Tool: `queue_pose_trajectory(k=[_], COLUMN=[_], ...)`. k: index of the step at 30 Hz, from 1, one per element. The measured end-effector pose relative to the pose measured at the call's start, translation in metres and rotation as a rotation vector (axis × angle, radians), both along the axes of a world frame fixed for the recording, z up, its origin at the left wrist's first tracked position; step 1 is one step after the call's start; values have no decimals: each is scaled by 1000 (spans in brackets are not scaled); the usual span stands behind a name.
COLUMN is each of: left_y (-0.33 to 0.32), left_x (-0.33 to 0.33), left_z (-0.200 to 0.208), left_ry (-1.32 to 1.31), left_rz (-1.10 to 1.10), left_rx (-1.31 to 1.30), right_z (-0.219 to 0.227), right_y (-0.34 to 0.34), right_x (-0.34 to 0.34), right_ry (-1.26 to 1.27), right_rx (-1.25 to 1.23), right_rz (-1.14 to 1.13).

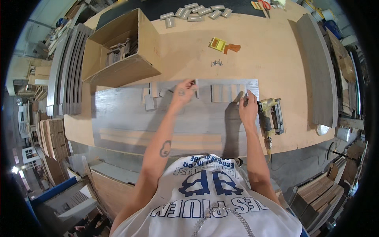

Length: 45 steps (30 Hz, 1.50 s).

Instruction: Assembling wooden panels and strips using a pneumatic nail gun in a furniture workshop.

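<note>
My left hand (pixel 184 93) is closed on a small grey wood block (pixel 197 89), held upright above the grey board (pixel 177 116). Right of it lies a row of small blocks (pixel 225 93), their pale edges up, side by side. At that row's right end, my right hand (pixel 249 106) pinches a pale-sided block (pixel 245 91) between thumb and fingers. Several loose blocks (pixel 150 102) are scattered on the board to the left of my left hand. Two long pale strips (pixel 158 137) lie along the board's near side. A nail gun (pixel 270 116) rests just right of my right hand.
An open cardboard box (pixel 150 51) with wood pieces inside stands back left. Grey panels stand at the left (pixel 69 71) and right (pixel 316 71) table edges. Farther back are a yellow case (pixel 218 44), small dark fasteners (pixel 216 63), several grey blocks (pixel 195 18) and red-handled scissors (pixel 266 7).
</note>
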<state>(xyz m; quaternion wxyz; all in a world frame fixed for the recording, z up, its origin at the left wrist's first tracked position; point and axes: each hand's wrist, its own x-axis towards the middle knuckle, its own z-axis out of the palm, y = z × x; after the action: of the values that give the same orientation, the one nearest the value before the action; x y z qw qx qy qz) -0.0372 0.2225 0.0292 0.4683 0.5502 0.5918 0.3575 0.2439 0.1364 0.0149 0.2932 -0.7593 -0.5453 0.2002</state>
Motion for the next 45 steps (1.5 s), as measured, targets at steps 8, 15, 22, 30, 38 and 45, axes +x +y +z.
queue_pose_trajectory(k=[8,15,22,30,38,45], left_y=[-12,-25,-23,-38,-38,-35], left_x=[6,32,-14,37,49,16], left_z=[-34,-12,-48,-38,-31,-20], left_ry=[475,727,645,622,475,655], left_rz=[9,-197,-438,-107,-155,43], left_rx=[230,94,569,202,249,333], right_z=[-14,-7,5,-5,-25,-39], right_y=[-20,-29,-35,-40,-48,-49], right_x=[-15,-13,1,6,6,7], right_ry=[-1,-29,-41,-39,-91,-101], right_rx=[129,132,134,128,181,260], right_rz=[-45,-66,-74,-63,-43,-61])
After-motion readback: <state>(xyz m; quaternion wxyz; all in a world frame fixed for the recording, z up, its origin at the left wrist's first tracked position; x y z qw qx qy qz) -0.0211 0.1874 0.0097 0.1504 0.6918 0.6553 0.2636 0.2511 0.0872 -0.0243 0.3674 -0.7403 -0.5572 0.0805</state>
